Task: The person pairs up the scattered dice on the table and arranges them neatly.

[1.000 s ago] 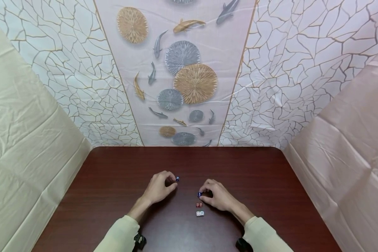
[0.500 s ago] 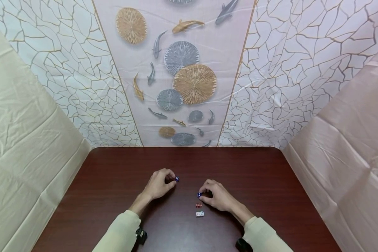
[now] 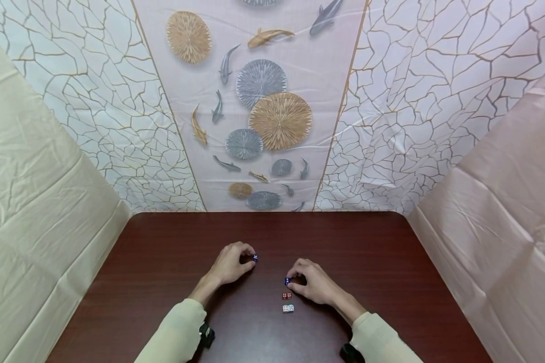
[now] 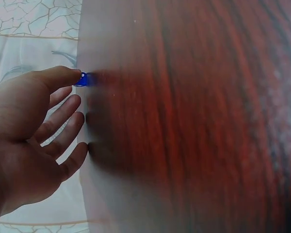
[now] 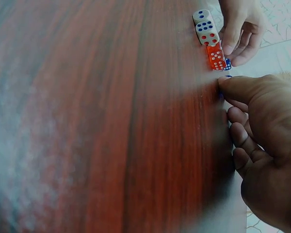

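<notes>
In the head view my left hand [image 3: 229, 263] reaches in from the left and pinches a blue die [image 3: 255, 257] between thumb and index fingertip. The left wrist view shows that blue die [image 4: 81, 79] at the thumb tip, with the other fingers loosely bent below. My right hand [image 3: 313, 282] pinches a second blue die [image 3: 287, 281] low over the table. Just in front of it lies a pair of red dice [image 3: 286, 296], side by side. Nearer to me sits a pair of white dice [image 3: 288, 308], with red and blue pips.
The dark reddish-brown table [image 3: 363, 242] has a glossy surface. Patterned cloth [image 3: 272, 166] hangs behind its far edge, and plain pale cloth [image 3: 41, 201] rises along both sides. A black wrist device [image 3: 206, 335] sits under the left sleeve.
The left hand has shifted slightly away from me around its blue die, and its forearm has moved forward. The right hand and the red and white dice have stayed in place.
</notes>
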The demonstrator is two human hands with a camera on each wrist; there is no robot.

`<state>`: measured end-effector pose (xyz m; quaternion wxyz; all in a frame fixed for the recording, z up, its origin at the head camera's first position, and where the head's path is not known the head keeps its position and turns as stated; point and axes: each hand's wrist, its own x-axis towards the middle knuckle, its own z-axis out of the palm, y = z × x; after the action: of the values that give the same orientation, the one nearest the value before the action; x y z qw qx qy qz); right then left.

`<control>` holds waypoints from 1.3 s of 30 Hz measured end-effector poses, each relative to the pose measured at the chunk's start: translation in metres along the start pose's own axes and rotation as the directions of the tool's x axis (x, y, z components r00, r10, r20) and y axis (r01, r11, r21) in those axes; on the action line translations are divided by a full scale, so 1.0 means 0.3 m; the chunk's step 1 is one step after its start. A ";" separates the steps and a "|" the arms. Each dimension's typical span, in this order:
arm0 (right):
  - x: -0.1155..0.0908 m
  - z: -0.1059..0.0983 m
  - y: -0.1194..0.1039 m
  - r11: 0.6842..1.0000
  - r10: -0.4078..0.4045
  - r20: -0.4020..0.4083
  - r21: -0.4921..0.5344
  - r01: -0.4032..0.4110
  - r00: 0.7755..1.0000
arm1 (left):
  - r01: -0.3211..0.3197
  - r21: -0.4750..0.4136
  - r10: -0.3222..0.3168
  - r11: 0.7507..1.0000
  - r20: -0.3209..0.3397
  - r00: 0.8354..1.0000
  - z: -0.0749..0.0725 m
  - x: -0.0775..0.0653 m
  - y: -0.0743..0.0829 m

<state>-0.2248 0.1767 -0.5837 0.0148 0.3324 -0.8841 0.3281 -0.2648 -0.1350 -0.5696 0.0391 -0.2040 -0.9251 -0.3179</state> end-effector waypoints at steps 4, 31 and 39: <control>0.000 0.000 0.000 1.000 -0.023 -0.014 -0.012 0.023 1.000 | 0.007 0.025 -0.007 1.000 0.004 1.000 0.005 0.004 -0.003; 0.005 -0.003 -0.010 1.000 0.022 0.016 -0.011 -0.022 1.000 | 0.017 0.080 -0.017 0.997 0.004 1.000 0.014 0.008 0.004; 0.006 0.000 -0.008 1.000 0.026 0.018 -0.011 -0.026 0.999 | 0.015 0.089 -0.015 0.996 -0.004 1.000 0.017 0.008 0.002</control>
<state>-0.2248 0.1742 -0.5819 0.0043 0.3238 -0.8903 0.3203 -0.2663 -0.1307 -0.5729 0.0475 -0.1946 -0.9398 -0.2769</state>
